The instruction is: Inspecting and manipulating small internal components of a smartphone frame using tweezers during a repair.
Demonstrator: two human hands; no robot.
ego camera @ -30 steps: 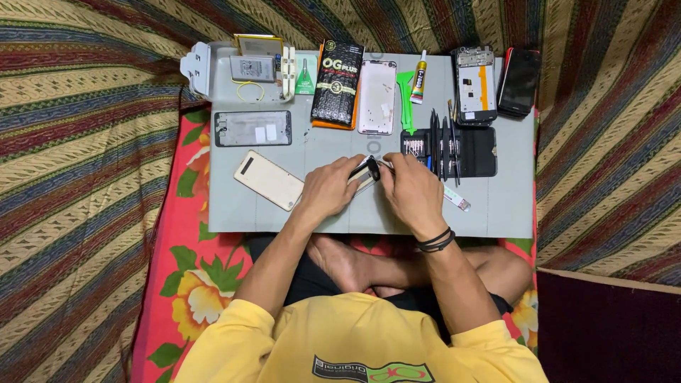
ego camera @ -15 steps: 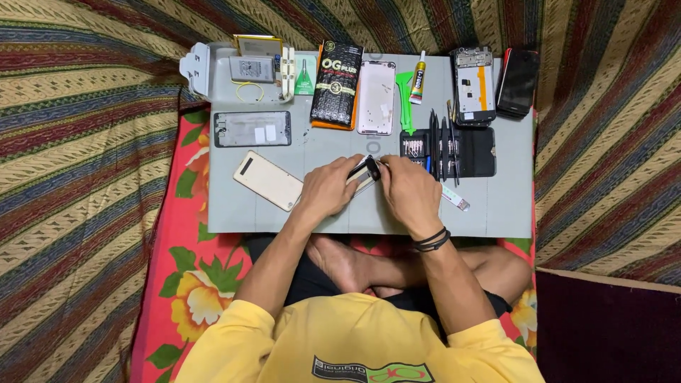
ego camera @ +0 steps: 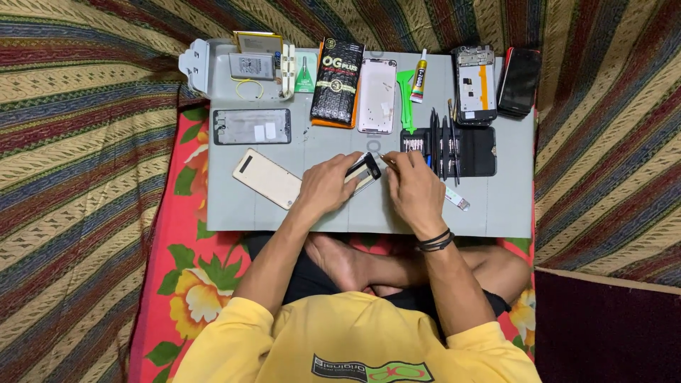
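My left hand (ego camera: 328,186) grips a small black and silver phone part (ego camera: 364,172) and holds it against the grey work mat (ego camera: 496,206). My right hand (ego camera: 415,188) pinches a thin tool whose tip (ego camera: 384,157) touches the part's upper end. Both hands meet at the middle of the mat. A beige phone back cover (ego camera: 267,178) lies just left of my left hand. A black tool kit (ego camera: 454,151) with several screwdrivers lies just behind my right hand.
Along the mat's far edge lie a phone frame (ego camera: 252,126), a battery (ego camera: 252,65), a black packet (ego camera: 337,81), a pink back cover (ego camera: 377,96), a green pry tool (ego camera: 405,89), a glue tube (ego camera: 421,74), a stripped phone (ego camera: 475,84) and a dark phone (ego camera: 519,81). Striped cloth surrounds everything.
The hands have stayed in the same spot; the part has shifted only slightly between the fingers.
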